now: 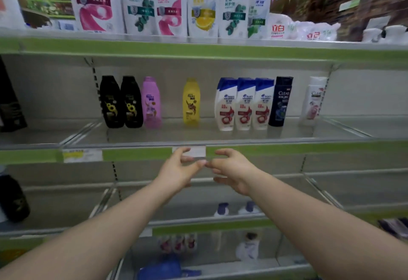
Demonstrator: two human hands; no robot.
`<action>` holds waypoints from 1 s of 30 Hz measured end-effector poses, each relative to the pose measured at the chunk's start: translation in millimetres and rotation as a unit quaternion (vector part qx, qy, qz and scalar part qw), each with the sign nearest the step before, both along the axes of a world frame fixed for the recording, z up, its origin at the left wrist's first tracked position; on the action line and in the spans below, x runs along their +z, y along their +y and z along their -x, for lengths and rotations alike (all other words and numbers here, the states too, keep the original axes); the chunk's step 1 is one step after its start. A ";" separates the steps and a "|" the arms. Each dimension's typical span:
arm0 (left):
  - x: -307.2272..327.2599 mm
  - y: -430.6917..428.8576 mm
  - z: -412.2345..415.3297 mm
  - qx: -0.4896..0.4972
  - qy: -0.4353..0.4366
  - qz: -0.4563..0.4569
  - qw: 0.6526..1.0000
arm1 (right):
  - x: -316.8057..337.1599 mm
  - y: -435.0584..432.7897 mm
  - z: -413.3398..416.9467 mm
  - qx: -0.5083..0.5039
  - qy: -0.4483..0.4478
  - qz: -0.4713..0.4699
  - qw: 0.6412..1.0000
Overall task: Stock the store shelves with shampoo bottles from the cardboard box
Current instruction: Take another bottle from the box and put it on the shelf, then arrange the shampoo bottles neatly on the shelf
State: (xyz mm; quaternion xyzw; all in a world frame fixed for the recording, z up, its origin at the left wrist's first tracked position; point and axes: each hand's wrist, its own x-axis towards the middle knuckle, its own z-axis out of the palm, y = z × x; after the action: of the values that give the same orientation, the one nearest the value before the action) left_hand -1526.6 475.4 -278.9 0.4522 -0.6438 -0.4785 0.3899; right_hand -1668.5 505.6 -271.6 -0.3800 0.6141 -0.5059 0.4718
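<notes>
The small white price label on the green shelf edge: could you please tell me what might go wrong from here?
1. The left hand and right hand crowd the small white rectangular price label; tugging could tear or dislodge it.
2. Reaching past it, a forearm might topple the lone yellow plastic bottle standing above.

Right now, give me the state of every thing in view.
Left hand, at price label, grip unclear.
Right hand, fingers curved, empty.
Price label, on shelf edge.
Yellow bottle, upright, alone.
Pink bottle, upright.
Black bottles, upright, side by side.
Three white bottles, upright, touching.
Dark Clear bottle, upright.
</notes>
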 end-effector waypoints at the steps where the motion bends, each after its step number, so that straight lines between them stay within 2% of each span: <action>1: -8.0 5.2 0.2 -0.006 -0.007 -0.006 1.000 | -7.7 7.7 0.7 -0.008 0.005 -0.011 1.000; 4: -41.8 18.1 0.9 -0.025 -0.011 -0.042 0.999 | -42.8 29.4 3.5 -0.026 0.003 -0.043 0.999; 8: -116.5 45.4 -3.9 0.006 0.009 -0.156 0.988 | -116.0 61.4 4.9 -0.055 0.061 -0.122 0.989; 10: -154.9 59.9 -10.8 0.011 -0.010 -0.197 0.980 | -152.9 75.9 3.5 -0.054 0.057 -0.146 0.986; 18: -258.5 82.7 -21.6 0.031 -0.057 -0.291 0.954 | -251.0 107.8 -1.1 -0.036 0.004 -0.246 0.969; 22: -317.6 92.8 -14.8 0.026 -0.094 -0.302 0.948 | -310.8 108.4 -2.5 -0.002 0.014 -0.240 0.971; 25: -392.8 116.2 -8.9 0.040 -0.120 -0.330 0.935 | -387.7 128.8 -0.8 0.031 0.015 -0.275 0.961; 30: -514.6 162.7 6.3 0.076 -0.132 -0.425 0.892 | -508.9 171.9 3.7 0.065 0.101 -0.307 0.944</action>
State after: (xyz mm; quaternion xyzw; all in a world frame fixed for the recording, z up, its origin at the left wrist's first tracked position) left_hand -1533.0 638.0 -793.5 0.6811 -0.3884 -0.6114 0.1070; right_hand -1672.2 677.5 -780.5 -0.3048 0.7578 -0.2198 0.5335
